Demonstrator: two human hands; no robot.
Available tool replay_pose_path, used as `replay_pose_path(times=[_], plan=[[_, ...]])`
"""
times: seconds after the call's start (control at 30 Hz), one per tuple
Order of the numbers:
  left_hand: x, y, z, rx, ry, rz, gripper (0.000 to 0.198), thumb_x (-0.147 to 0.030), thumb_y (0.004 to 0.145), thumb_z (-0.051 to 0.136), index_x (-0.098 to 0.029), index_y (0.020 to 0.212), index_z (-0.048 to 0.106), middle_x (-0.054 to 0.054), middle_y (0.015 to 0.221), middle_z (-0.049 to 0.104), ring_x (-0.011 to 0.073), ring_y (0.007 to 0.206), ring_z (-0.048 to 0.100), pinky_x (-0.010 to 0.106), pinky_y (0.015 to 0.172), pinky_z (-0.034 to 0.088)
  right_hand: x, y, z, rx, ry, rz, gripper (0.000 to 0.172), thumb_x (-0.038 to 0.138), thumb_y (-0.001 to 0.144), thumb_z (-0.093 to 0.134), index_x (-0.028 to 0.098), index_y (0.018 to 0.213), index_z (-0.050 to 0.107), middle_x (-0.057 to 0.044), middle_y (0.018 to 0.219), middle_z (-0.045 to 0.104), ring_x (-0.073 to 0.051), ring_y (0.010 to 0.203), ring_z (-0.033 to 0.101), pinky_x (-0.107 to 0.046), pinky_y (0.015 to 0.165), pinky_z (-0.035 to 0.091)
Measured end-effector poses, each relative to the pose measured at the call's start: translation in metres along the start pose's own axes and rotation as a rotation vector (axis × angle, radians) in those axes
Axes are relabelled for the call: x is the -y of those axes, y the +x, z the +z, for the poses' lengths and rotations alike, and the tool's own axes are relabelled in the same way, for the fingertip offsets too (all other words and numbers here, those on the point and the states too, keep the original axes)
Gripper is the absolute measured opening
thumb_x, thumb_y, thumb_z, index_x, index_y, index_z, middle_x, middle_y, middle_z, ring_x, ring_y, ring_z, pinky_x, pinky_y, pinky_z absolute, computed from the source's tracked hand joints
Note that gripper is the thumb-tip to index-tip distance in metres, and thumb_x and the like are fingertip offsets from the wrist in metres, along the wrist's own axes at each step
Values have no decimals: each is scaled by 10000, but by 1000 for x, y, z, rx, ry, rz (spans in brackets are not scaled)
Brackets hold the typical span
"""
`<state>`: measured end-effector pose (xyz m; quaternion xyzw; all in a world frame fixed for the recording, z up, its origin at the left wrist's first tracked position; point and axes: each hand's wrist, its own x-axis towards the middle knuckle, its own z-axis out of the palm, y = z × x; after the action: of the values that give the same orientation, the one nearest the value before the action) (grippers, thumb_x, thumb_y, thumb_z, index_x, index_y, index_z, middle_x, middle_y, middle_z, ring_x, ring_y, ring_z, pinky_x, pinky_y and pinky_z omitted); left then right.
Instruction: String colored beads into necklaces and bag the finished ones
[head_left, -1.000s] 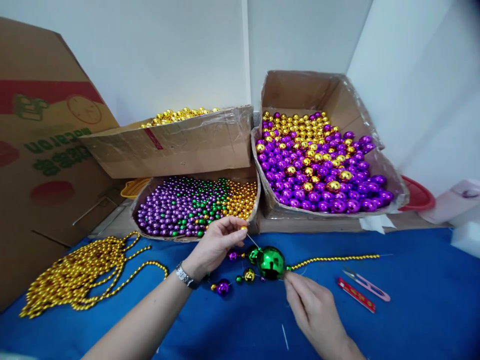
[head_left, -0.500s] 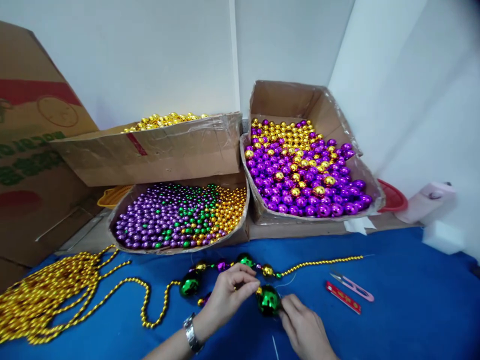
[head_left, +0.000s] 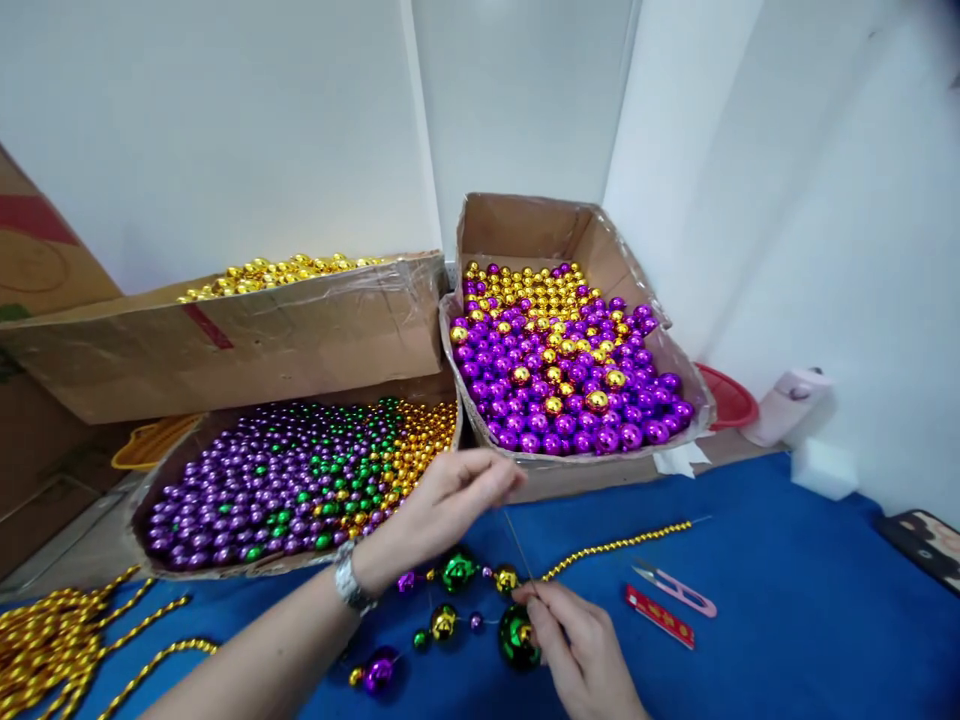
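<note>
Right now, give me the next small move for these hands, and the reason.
Probably a gentle upward pull on the thread with the left hand, the right hand staying put: the thread runs between the two hands, and the big green ball sits right beside the right hand, so a light tug would likely snug things there.

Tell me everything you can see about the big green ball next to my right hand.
The big green ball is round, dark and mirror-shiny, like metallic-coated plastic. A gold patch shows on its right side, either a bead or a reflection; I can't tell. It is seen against the blue cloth, just left of your right hand, whose edge overlaps it in view; whether they touch is unclear. A pale thread runs from its left side toward a small purple bead.
</note>
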<state>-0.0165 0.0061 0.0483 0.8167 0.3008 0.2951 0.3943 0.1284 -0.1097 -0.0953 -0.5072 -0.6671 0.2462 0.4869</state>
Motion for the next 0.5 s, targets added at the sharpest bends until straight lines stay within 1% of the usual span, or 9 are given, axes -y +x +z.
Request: replay_pose_path(times=[0.07, 0.1, 0.13, 0.2, 0.27, 0.33, 0.43, 0.5], plan=[[7, 31, -5, -49, 250, 88, 284, -343, 898, 451, -168, 898, 674, 55, 810, 662, 174, 720, 585, 253, 656, 419, 1, 1, -3, 10, 27, 11, 279, 284, 957, 381, 203, 982, 647, -37, 806, 682, -118, 636, 648, -147, 581, 505], [13, 47, -7, -48, 404, 102, 252, -340, 882, 480, -172, 920, 664, 67, 845, 662, 193, 762, 589, 272, 701, 418, 1, 1, -5, 13, 31, 7, 277, 281, 955, 386, 202, 984, 650, -40, 811, 683, -121, 643, 649, -151, 596, 509], [20, 62, -7, -35, 547, 92, 226, -338, 858, 514, -170, 900, 660, 87, 852, 657, 222, 802, 588, 299, 737, 414, 2, 2, -6, 14, 29, -5, 271, 276, 953, 392, 203, 987, 651, -41, 820, 685, -124, 659, 652, -157, 619, 512], [34, 87, -6, -1, 654, 64, 150, -297, 791, 594, -158, 790, 650, 123, 798, 644, 282, 844, 584, 358, 781, 403, 2, 3, -8, 12, 16, -27, 258, 261, 950, 401, 211, 997, 651, -40, 833, 688, -133, 711, 659, -168, 665, 513], [45, 103, -3, 36, 675, 37, 109, -252, 713, 663, -156, 688, 618, 129, 705, 624, 318, 828, 587, 399, 784, 399, 2, 3, -10, 4, 6, -29, 253, 255, 949, 404, 227, 1002, 651, -35, 841, 689, -137, 742, 664, -169, 675, 509], [52, 110, 2, 73, 688, 16, 142, -233, 644, 713, -162, 648, 590, 115, 647, 606, 329, 801, 594, 413, 774, 399, 0, 3, -10, -7, 3, -18, 252, 258, 949, 407, 241, 1009, 652, -29, 848, 690, -135, 744, 667, -164, 664, 507], [56, 115, 6, 124, 674, 2, 190, -221, 573, 749, -173, 622, 571, 92, 619, 594, 322, 774, 598, 406, 758, 402, -3, 3, -12, -10, 7, 0, 254, 267, 951, 408, 243, 1015, 654, -28, 845, 690, -133, 740, 669, -163, 662, 510], [57, 116, 7, 157, 635, -1, 182, -185, 548, 747, -177, 598, 573, 68, 591, 581, 294, 725, 596, 385, 735, 407, -4, 3, -13, 0, 13, 11, 257, 270, 953, 408, 237, 1011, 656, -31, 847, 690, -136, 755, 668, -169, 678, 513]])
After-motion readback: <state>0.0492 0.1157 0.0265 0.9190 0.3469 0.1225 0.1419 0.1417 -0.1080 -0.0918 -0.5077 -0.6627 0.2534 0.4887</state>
